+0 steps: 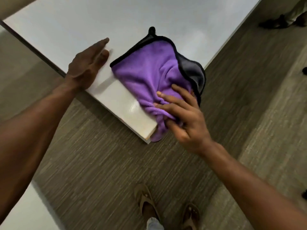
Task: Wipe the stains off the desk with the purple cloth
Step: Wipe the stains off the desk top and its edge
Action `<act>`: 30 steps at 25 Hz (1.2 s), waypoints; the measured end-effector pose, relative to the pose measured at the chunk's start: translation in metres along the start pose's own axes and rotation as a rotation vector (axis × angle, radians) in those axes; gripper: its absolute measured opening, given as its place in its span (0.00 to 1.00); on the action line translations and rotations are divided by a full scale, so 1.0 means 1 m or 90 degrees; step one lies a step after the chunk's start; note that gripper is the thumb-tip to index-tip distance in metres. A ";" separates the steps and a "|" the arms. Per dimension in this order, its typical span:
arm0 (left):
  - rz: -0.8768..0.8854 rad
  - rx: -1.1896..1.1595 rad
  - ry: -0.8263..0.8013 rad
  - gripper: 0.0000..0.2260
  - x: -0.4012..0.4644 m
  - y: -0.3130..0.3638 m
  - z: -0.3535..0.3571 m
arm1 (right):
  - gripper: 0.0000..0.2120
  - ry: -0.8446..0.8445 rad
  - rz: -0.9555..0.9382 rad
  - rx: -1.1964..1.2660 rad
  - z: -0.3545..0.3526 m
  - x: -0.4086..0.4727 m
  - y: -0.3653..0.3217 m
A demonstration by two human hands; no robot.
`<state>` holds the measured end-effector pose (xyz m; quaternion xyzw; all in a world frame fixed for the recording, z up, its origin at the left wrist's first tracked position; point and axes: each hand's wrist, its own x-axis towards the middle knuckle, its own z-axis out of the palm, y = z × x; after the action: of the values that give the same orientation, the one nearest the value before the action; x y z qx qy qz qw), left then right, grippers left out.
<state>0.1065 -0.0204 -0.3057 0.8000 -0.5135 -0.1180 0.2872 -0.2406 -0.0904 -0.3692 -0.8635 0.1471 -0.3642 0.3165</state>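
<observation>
A purple cloth (149,70) with black trim and a grey underside lies on the near corner of the white desk (103,19). Its lower end hangs over the desk's corner. My right hand (182,115) lies on the bunched near part of the cloth, fingers spread and pressing into its folds; whether the fingertips pinch the fabric I cannot tell. My left hand (88,63) rests flat on the desk's left edge beside the cloth, fingers straight. A faint wet or shiny smear (132,107) shows on the desk just left of the cloth's bunched end.
The desk's corner points toward me, with grey-brown carpet (103,163) all around. My feet in brown sandals (146,200) stand below. Another person's shoe and trouser leg (279,20) are at the top right. A second white surface (21,211) sits at the lower left.
</observation>
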 end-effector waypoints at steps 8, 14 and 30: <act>0.011 0.045 0.013 0.33 -0.001 0.005 0.003 | 0.24 0.001 -0.005 -0.129 -0.048 0.027 0.073; -0.001 0.092 0.010 0.33 -0.002 0.011 0.003 | 0.21 -0.044 -0.117 -0.101 -0.011 0.005 0.032; 0.001 0.152 -0.020 0.37 -0.001 0.007 0.005 | 0.23 -0.127 -0.051 -0.070 -0.050 0.044 0.053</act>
<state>0.0983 -0.0239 -0.3060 0.8259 -0.5292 -0.0684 0.1818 -0.2476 -0.1738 -0.3541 -0.9165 0.1002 -0.2805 0.2669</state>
